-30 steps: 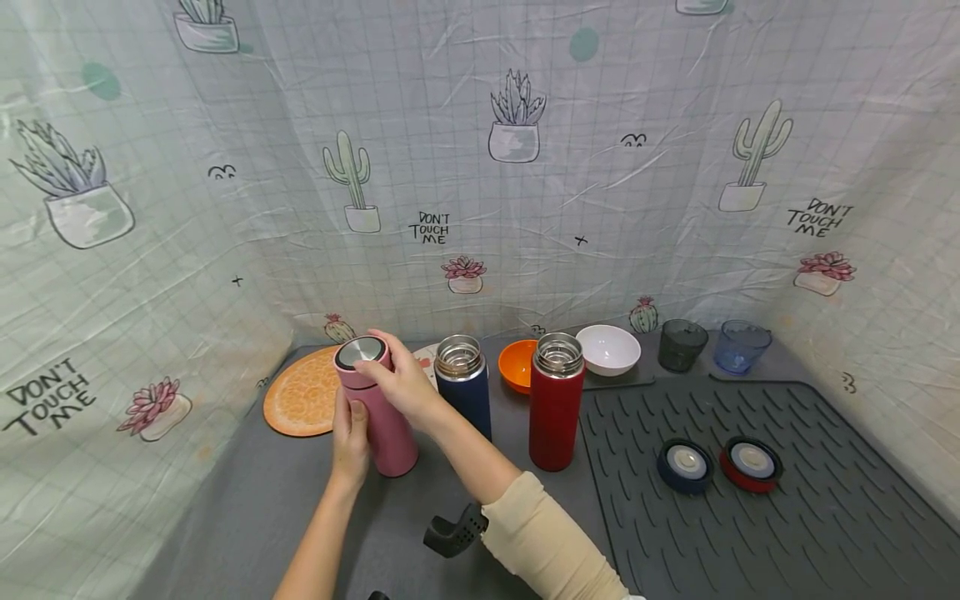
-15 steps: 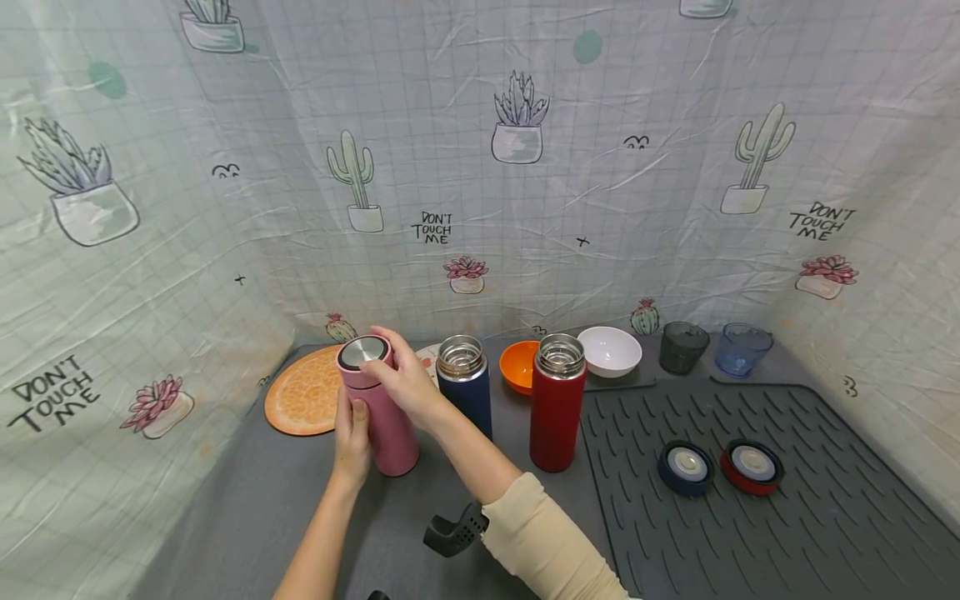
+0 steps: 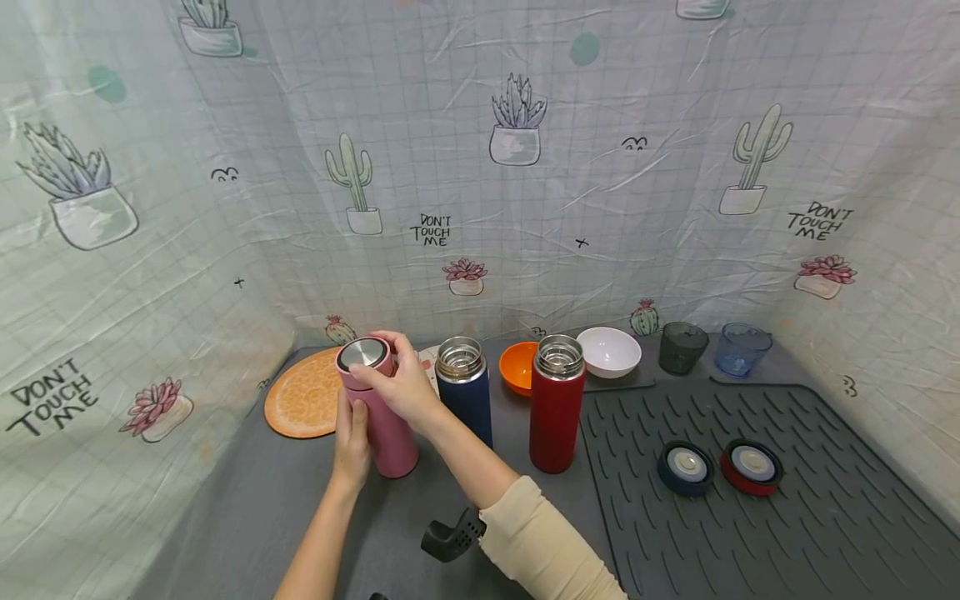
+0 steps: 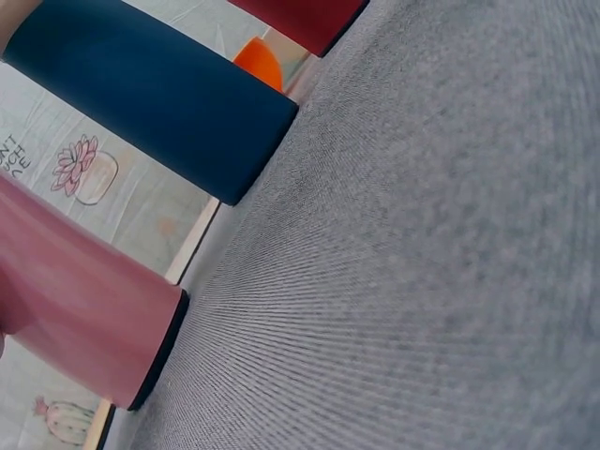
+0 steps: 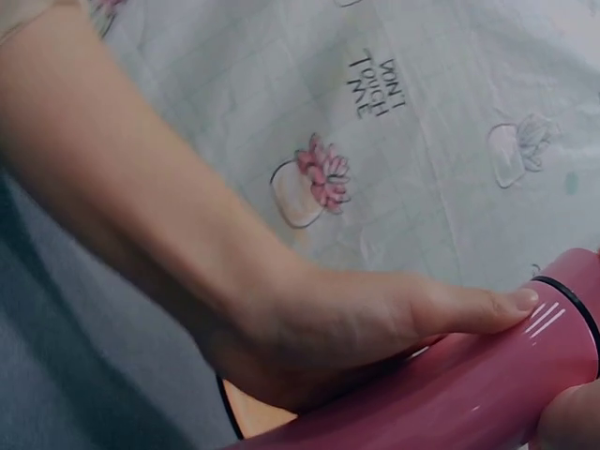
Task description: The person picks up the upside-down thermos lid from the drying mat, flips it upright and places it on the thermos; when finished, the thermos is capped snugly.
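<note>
A pink thermos bottle point(image 3: 392, 442) stands upright on the grey tabletop at the left. My left hand point(image 3: 351, 446) grips its body from the left side, the thumb lying along the front just under the seam. Its lid point(image 3: 363, 354), pink with a steel disc on top, sits on the bottle. Around that lid, from the right, curls my right hand point(image 3: 403, 387). The right wrist view shows the left thumb point(image 5: 497, 307) against the pink body. To the right stand a dark blue thermos point(image 3: 468, 408) and a red thermos point(image 3: 555, 421), both lidless with steel mouths showing.
A blue lid point(image 3: 686, 467) and a red lid point(image 3: 752, 466) lie upside down on the dark ribbed mat point(image 3: 750, 542). Behind are an orange bowl point(image 3: 515, 367), a white bowl point(image 3: 609, 352), a grey cup point(image 3: 683, 347) and a blue cup point(image 3: 742, 349). An orange-slice placemat point(image 3: 303, 396) lies back left.
My right hand has turned slightly on the lid, its thumb moving a little left to the disc's front edge. The left hand and the bottle stay in place.
</note>
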Tool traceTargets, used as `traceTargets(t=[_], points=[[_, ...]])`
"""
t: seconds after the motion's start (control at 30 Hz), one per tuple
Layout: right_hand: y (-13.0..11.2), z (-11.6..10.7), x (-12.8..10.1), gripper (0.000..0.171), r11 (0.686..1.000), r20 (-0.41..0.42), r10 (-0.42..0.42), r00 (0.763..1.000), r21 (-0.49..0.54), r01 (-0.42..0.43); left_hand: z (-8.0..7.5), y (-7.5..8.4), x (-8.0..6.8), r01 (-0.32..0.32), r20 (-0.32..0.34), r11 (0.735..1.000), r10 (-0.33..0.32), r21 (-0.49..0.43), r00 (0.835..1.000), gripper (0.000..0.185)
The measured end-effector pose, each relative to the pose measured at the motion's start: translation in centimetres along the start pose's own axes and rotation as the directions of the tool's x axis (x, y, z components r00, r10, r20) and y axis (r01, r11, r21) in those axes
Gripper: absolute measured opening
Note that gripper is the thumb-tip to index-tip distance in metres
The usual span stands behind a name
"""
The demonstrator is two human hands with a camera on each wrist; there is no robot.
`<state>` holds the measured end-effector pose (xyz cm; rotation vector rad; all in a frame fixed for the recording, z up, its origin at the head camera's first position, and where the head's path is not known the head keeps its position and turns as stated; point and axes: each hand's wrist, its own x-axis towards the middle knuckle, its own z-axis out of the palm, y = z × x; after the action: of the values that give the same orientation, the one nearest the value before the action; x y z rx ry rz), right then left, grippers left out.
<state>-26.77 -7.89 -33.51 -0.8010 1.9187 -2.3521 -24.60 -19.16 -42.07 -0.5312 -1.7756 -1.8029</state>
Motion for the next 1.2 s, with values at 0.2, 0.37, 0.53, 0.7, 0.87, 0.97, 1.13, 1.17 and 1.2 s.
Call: traceTargets(t=[0.2, 0.37, 0.53, 0.7, 0.87, 0.97, 1.13, 1.17, 1.2], points=[[-0.49, -0.02, -0.08, 0.053, 1.0, 0.053, 0.026, 0.998, 0.011, -0.027, 0.01, -0.05, -0.17, -0.011, -0.012, 1.0, 0.011, -0.008, 1.0, 0.041], [0.26, 0.27, 0.07, 0.054, 1.0, -0.041, 0.016, 0.999, -0.021, -0.017, 0.02, -0.14, -0.08, -0.029, -0.012, 1.0, 0.029, 0.001, 1.0, 0.04], [0.09, 0.1, 0.06, 0.053, 0.997, 0.014, 0.007, 1.0, -0.083, -0.006, 0.01, -0.21, -0.11, -0.033, -0.022, 0.999, 0.033, -0.011, 0.999, 0.039], [0.02, -0.05, 0.15, 0.051, 1.0, 0.04, 0.018, 0.999, -0.014, -0.017, 0.01, -0.26, -0.07, -0.04, -0.023, 0.999, 0.04, -0.005, 0.999, 0.038], [0.12, 0.2, 0.24, 0.055, 0.998, -0.044, 0.024, 0.999, -0.05, -0.026, 0.03, -0.35, 0.05, -0.046, -0.022, 0.999, 0.046, 0.001, 0.999, 0.038], [0.01, 0.18, 0.27, 0.052, 0.997, -0.033, 0.024, 0.999, -0.079, -0.026, 0.07, -0.43, 0.08, -0.052, -0.026, 0.999, 0.052, 0.003, 0.998, 0.037], [-0.13, 0.01, 0.23, 0.049, 1.0, 0.035, 0.011, 0.999, 0.003, -0.011, 0.06, -0.46, 0.05, -0.047, -0.027, 0.999, 0.048, 0.01, 0.999, 0.036], [-0.11, 0.02, 0.23, 0.048, 1.0, 0.037, 0.013, 0.999, 0.025, -0.013, 0.05, -0.44, 0.02, -0.045, -0.029, 0.999, 0.045, 0.018, 0.999, 0.037], [-0.06, 0.07, 0.23, 0.047, 0.998, 0.035, 0.011, 0.999, 0.054, -0.013, 0.04, -0.4, -0.03, -0.037, -0.031, 0.999, 0.038, 0.028, 0.999, 0.037]])
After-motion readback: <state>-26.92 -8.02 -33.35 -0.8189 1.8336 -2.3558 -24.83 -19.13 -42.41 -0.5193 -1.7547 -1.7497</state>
